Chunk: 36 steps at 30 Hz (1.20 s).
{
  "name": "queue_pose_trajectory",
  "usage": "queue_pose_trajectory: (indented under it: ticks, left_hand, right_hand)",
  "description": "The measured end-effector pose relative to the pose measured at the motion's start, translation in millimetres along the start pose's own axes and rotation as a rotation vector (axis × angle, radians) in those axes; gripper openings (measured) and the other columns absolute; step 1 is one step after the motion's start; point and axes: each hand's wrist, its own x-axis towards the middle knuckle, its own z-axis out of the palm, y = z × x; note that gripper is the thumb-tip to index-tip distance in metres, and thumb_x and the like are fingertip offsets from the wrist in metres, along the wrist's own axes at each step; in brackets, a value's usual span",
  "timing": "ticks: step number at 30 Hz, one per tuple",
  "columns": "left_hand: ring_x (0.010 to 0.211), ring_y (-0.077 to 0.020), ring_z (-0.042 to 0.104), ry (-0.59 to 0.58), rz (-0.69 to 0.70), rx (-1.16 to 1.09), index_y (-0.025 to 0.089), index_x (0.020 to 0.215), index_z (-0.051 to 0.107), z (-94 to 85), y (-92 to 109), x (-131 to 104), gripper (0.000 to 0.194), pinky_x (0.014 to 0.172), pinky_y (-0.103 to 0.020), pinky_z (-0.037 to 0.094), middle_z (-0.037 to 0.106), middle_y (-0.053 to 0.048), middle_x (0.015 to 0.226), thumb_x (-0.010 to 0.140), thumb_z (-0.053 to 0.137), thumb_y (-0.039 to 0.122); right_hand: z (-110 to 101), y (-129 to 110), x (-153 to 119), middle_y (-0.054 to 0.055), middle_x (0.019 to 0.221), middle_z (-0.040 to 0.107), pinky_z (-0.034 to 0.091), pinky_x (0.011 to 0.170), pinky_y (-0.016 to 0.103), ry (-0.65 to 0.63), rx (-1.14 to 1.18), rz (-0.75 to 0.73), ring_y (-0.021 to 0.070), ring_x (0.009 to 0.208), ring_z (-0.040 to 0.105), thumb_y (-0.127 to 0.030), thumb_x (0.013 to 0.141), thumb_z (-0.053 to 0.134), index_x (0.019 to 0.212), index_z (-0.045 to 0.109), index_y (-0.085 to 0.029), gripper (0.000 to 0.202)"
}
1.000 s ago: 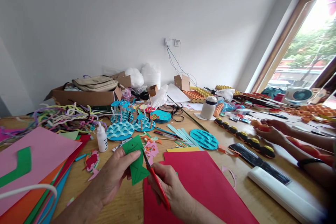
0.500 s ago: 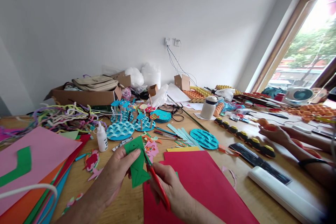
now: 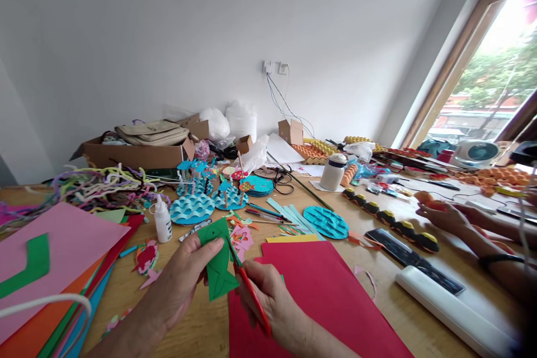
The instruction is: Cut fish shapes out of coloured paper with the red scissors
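Note:
My left hand [image 3: 191, 265] pinches a piece of green paper [image 3: 218, 268] with a fish outline drawn on it, thumb on top. Red-handled scissors [image 3: 254, 296] are gripped in my right hand [image 3: 272, 296], their blades at the paper's right edge beside the drawn fish. Below my right hand lies a large red sheet of paper [image 3: 327, 302], with a strip of yellow paper [image 3: 293, 239] showing behind it. Pink and orange paper scraps [image 3: 242, 239] lie just beyond the green paper.
Coloured sheets [image 3: 62, 240] are stacked at left, near a white glue bottle [image 3: 162, 221]. Blue wavy discs [image 3: 193, 208] with paper fish stand farther back. A white power strip [image 3: 448, 307] and a phone [image 3: 413, 260] lie right. Another person's hands [image 3: 442, 215] hold something orange.
My hands, the green paper and the scissors stay almost in place. At right, the other person's hands have shifted slightly.

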Motion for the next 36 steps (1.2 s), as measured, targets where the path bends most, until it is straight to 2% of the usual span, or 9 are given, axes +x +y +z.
queue_pose_trajectory:
  ticks: [6,14,19,27,36]
  left_hand:
    - [0.054,-0.0117,0.054,-0.006,-0.04,-0.028,0.018,0.067,0.06,-1.1,4.7,-1.4,0.016,0.051,-0.021,0.045,0.061,0.004,0.057,0.063,0.07,0.03]
    - [0.056,-0.0117,0.056,-0.002,0.033,0.023,0.02,0.081,0.065,-5.1,0.1,2.5,0.018,0.055,-0.02,0.045,0.062,0.005,0.059,0.069,0.067,0.032]
    - [0.056,-0.0116,0.055,-0.018,0.012,0.038,0.019,0.077,0.067,-2.2,2.6,0.7,0.017,0.052,-0.019,0.046,0.065,0.004,0.059,0.066,0.069,0.032]
    - [0.056,-0.0113,0.056,-0.065,0.001,0.018,0.021,0.082,0.069,-0.6,4.2,1.0,0.018,0.052,-0.018,0.047,0.065,0.003,0.058,0.067,0.068,0.031]
    - [0.053,-0.0103,0.055,-0.05,-0.005,0.02,0.019,0.074,0.067,-0.1,4.1,-0.5,0.015,0.048,-0.018,0.047,0.064,0.004,0.056,0.065,0.07,0.031]
  right_hand:
    - [-1.9,-0.9,-0.3,-0.007,0.049,0.025,0.017,0.04,0.019,-0.013,-0.069,-0.03,0.006,0.045,0.024,-0.04,0.082,0.044,0.055,0.036,-0.018,0.036]
    - [-2.2,1.0,0.0,-0.007,0.049,0.026,0.018,0.041,0.019,-0.016,-0.059,-0.012,0.0059,0.045,0.025,-0.037,0.081,0.046,0.055,0.036,-0.018,0.034]
    - [-0.3,3.2,1.7,-0.007,0.048,0.025,0.018,0.04,0.018,0.011,-0.042,0.005,0.0061,0.045,0.025,-0.039,0.079,0.047,0.056,0.037,-0.018,0.032]
    - [-0.2,2.4,1.9,-0.008,0.048,0.027,0.019,0.039,0.018,0.003,-0.025,0.007,0.0058,0.044,0.025,-0.032,0.078,0.046,0.056,0.037,-0.018,0.028]
    - [-1.4,5.5,1.5,-0.008,0.049,0.026,0.018,0.039,0.018,-0.014,-0.008,-0.009,0.0055,0.043,0.024,-0.035,0.082,0.045,0.057,0.037,-0.018,0.031]
